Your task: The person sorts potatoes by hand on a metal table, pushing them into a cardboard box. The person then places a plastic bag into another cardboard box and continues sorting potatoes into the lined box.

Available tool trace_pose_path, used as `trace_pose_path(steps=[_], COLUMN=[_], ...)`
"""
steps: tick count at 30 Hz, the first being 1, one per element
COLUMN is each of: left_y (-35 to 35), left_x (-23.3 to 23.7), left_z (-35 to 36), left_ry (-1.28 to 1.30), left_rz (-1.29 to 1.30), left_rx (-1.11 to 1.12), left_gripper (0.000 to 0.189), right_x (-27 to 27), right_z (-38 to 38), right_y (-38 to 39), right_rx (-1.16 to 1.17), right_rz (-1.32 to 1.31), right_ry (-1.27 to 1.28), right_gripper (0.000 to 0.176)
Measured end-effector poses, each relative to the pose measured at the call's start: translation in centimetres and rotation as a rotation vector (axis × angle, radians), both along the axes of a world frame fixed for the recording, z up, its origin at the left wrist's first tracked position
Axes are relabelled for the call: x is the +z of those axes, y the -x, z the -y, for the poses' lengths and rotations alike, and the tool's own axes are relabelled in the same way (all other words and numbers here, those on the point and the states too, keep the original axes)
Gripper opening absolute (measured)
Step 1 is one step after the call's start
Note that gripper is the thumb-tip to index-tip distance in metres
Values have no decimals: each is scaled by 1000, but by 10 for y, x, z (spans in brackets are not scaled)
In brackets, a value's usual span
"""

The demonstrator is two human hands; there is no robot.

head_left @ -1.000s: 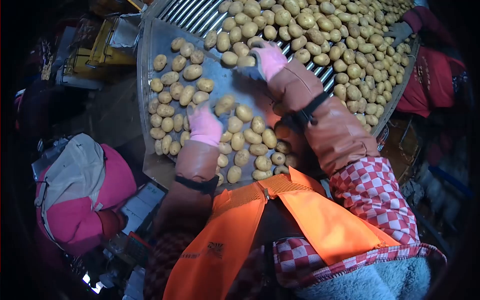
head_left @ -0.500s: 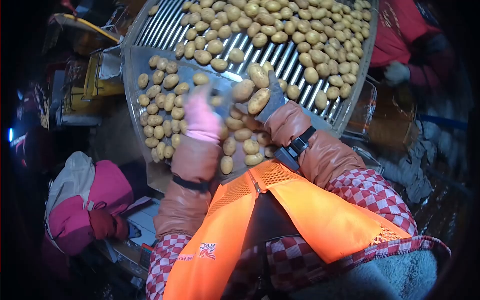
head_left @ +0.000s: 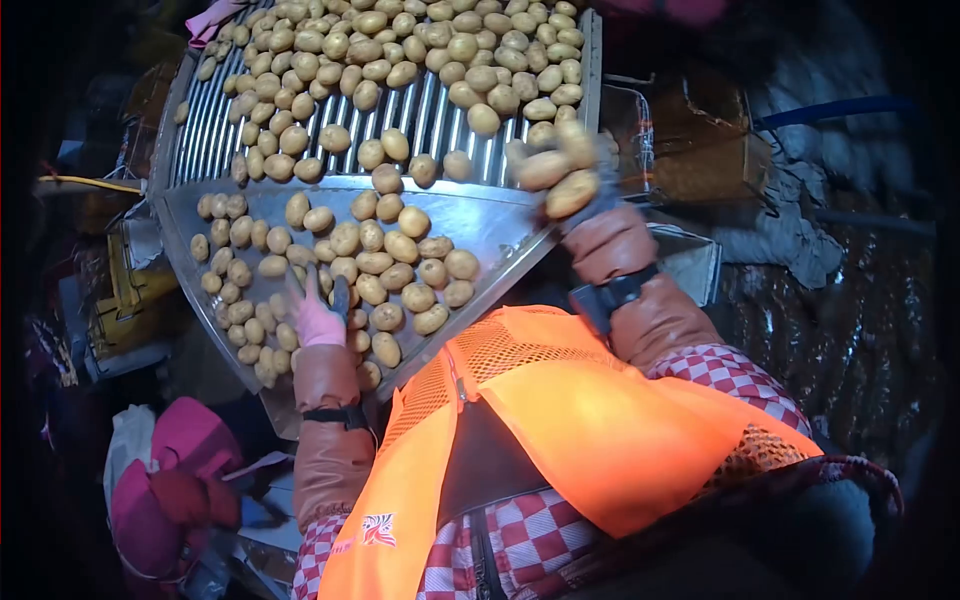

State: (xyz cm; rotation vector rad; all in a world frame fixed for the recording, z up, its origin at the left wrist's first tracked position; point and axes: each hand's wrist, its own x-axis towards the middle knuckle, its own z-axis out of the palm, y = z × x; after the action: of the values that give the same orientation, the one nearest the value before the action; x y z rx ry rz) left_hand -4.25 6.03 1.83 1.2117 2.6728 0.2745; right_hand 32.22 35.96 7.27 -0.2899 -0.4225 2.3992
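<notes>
My left hand [head_left: 320, 318], in a pink and grey glove, lies among the loose potatoes [head_left: 375, 262] on the metal tray [head_left: 470, 212]. Its fingers are apart and touch potatoes, with none gripped. My right hand [head_left: 597, 203], blurred by motion and in a dark glove, holds several potatoes [head_left: 572, 193] at the tray's right edge. Most of its fingers are hidden behind them. Above the tray, more potatoes [head_left: 400, 45] cover much of the metal roller bed [head_left: 205, 140].
A brown cardboard box [head_left: 705, 150] stands to the right, with a pale open container [head_left: 688, 262] below it. Yellow crates [head_left: 130, 285] are at the left. A person in pink clothing [head_left: 185, 480] is at the lower left.
My right hand has moved right, carrying potatoes from over the rollers to the tray's edge. My left hand has come down and left among the tray's potatoes. The camera view has shifted.
</notes>
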Motion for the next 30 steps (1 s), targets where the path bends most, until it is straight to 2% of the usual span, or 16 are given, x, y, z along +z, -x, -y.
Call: trace_pose_path(steps=[4,6,7,8,9,11,14,15,16,18,20,22,25,27,29,30], left_y=[-5,-22,-32,-44,-57,-66,-52,-50,-44,-33,-24,-21,-12,9,31,38], left_x=[15,25,37,33,39,33,23,18,15,13,10,15,38,48,41,37], left_z=[5,-16,-28,-29,-37,-27,7,24,41,73,106,126,128,109,76,48], left_ry=[95,-88,-52,-135,-134,-98,-94,-84,-78,-70,1,123,262,86,-199,-396], left_rz=[18,-54,-94,-151,-56,-120,-126,-125,-100,-53,-44,-39,-160,-75,-36,-46], left_rx=[33,141,86,-40,-164,-336,-234,-169,-118,-21,103,290,582,401,134,-47], left_gripper=[72,64,60,60,61,56,50,48,48,48,44,41,36,36,36,36], right_x=[-7,-72,-113,-72,-64,21,24,0,-20,-31,5,6,-26,-34,-43,-7], right_z=[-59,-103,-145,-118,-118,-46,-3,-6,3,38,58,78,119,138,164,178], right_y=[-99,-158,-192,-162,-137,-21,45,51,47,65,92,109,145,166,182,202], right_rx=[-396,-110,7,-194,-222,-432,16,297,469,552,742,872,946,972,890,1050], right_rz=[349,240,391,870,845,994,1179,970,1012,1049,1389,1372,1453,1326,1087,1119], right_ry=[98,-132,-1,-350,-274,-252,-353,-378,-471,-756,-1100,-1326,-1493,-1469,-1683,-1667], right_gripper=[29,35,40,38,37,34,46,51,58,74,83,101,111,111,90,83])
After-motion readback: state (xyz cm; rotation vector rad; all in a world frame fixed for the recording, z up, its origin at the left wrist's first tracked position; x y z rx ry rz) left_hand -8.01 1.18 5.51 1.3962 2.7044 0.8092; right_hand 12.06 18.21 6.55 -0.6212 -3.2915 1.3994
